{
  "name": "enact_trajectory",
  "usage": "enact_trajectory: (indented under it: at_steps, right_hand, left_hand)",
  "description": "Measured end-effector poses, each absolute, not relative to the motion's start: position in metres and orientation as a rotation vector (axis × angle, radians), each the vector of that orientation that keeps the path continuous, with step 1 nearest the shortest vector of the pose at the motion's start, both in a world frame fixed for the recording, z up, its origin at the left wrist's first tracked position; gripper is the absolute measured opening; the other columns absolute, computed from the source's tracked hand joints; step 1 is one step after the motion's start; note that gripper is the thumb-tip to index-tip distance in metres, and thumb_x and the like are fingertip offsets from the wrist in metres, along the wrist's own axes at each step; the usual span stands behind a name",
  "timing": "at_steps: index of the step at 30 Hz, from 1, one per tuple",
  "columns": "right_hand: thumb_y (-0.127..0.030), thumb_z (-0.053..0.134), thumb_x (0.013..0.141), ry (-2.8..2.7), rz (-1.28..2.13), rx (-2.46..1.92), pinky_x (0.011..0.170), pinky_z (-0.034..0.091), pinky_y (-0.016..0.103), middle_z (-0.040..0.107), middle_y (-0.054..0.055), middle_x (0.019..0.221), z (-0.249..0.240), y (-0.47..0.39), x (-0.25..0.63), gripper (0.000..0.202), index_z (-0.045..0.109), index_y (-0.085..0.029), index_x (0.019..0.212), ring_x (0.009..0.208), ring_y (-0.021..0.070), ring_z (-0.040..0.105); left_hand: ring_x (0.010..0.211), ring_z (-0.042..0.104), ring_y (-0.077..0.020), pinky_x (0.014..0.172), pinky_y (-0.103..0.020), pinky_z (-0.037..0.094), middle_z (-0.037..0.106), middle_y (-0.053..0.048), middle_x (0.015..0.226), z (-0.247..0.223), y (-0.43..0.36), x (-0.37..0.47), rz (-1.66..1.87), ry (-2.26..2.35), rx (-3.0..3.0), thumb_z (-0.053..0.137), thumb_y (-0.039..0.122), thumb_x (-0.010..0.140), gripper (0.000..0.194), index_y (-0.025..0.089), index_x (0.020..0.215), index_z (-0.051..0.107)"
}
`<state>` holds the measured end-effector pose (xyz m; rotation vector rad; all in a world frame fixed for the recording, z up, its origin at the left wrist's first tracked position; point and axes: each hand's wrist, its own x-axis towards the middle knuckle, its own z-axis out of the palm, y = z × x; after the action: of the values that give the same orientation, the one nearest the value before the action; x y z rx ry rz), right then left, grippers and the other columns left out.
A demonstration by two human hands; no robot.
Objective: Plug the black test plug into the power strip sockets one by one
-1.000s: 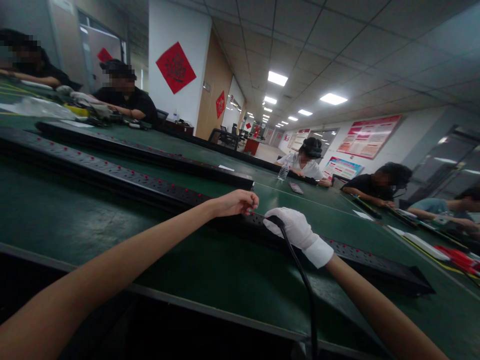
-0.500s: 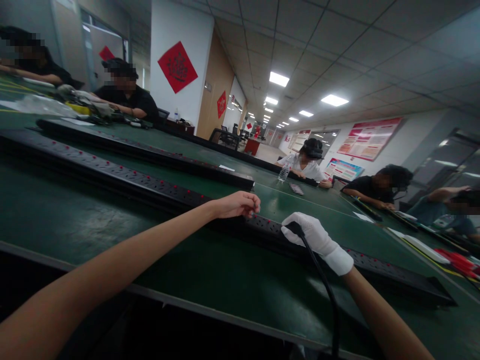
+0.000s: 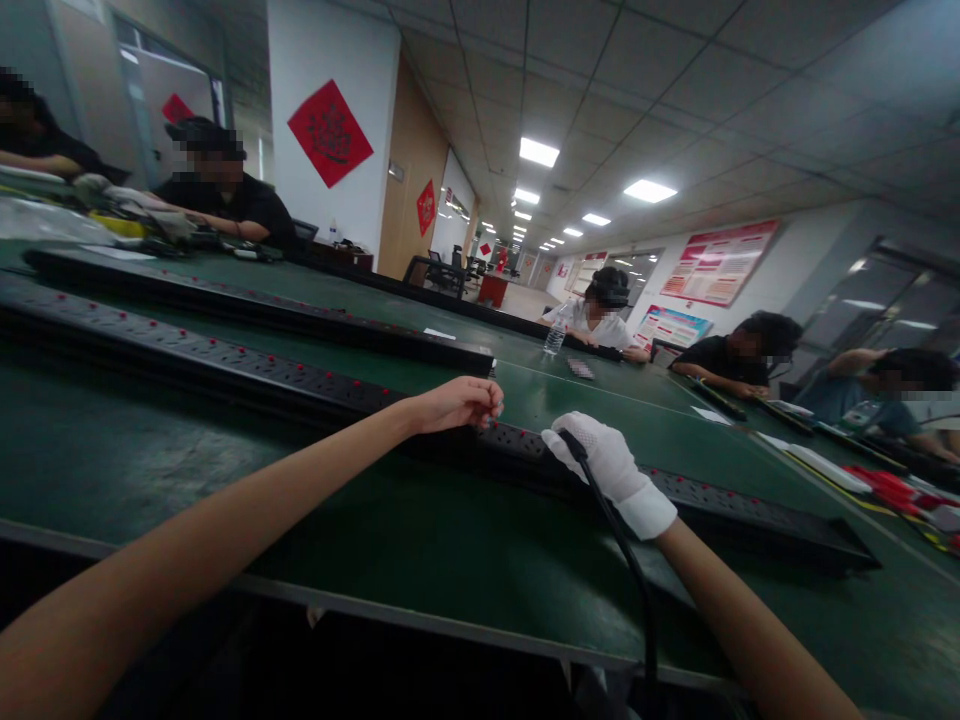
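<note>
A long black power strip (image 3: 225, 357), with a row of sockets and red dots, runs across the table in front of me. My right hand (image 3: 600, 460), in a white glove, grips a black plug (image 3: 574, 445) at the strip's top face. From that plug a black cable (image 3: 630, 560) hangs down over the table's near edge. Whether the plug sits in a socket is hidden by the glove. My bare left hand (image 3: 459, 403) rests over the strip to the left, fingers curled together. Anything between those fingers is too small to make out.
Behind lies a second black strip (image 3: 262, 308) on the green table (image 3: 360, 550). Farther off are a water bottle (image 3: 555, 335) and a white paper (image 3: 711, 415). Several co-workers sit around the table, with cables and gloves (image 3: 150, 205) at the far left.
The whole view has shifted, so things appear farther left. Both hands keep about the same places along the strip, and the right one still grips the plug.
</note>
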<state>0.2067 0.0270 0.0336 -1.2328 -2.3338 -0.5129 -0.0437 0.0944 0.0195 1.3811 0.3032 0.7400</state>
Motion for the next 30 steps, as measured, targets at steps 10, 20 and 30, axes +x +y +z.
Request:
enact_trajectory:
  at_steps: [10,20,30]
  right_hand:
    - [-0.043,0.040,0.088,-2.224,-0.584,-1.323,0.065,0.039,0.021,0.065,0.002,0.078,0.0311,0.0218,0.2031,0.029,0.059,-0.022,0.080,0.075,0.0135,0.060]
    - [-0.042,0.042,0.088,-2.204,-0.580,-1.282,0.062,0.040,0.021,0.066,0.003,0.077,0.0307,0.0208,0.2049,0.027,0.060,-0.022,0.084,0.070,0.0139,0.061]
    - [-0.039,0.046,0.086,-2.118,-0.740,-1.239,0.059,0.039,0.022,0.065,0.003,0.070,0.0250,0.0211,0.2084,0.025,0.062,-0.020,0.083,0.063,0.0139,0.060]
  left_hand:
    - [0.062,0.048,-0.0099,0.059,-0.025,0.038,0.055,-0.002,0.072,0.0199,0.0921,-0.0425,0.747,0.371,1.420,0.052,0.011,0.067,0.007,0.013,0.074,0.053]
    - [0.064,0.050,-0.0101,0.061,-0.025,0.038,0.056,-0.002,0.071,0.0211,0.0899,-0.0411,0.738,0.379,1.491,0.053,0.012,0.068,0.005,0.013,0.072,0.053]
    - [0.062,0.048,-0.0085,0.058,-0.023,0.036,0.052,0.000,0.069,0.0216,0.0892,-0.0410,0.717,0.355,1.540,0.052,0.011,0.068,0.006,0.013,0.074,0.054]
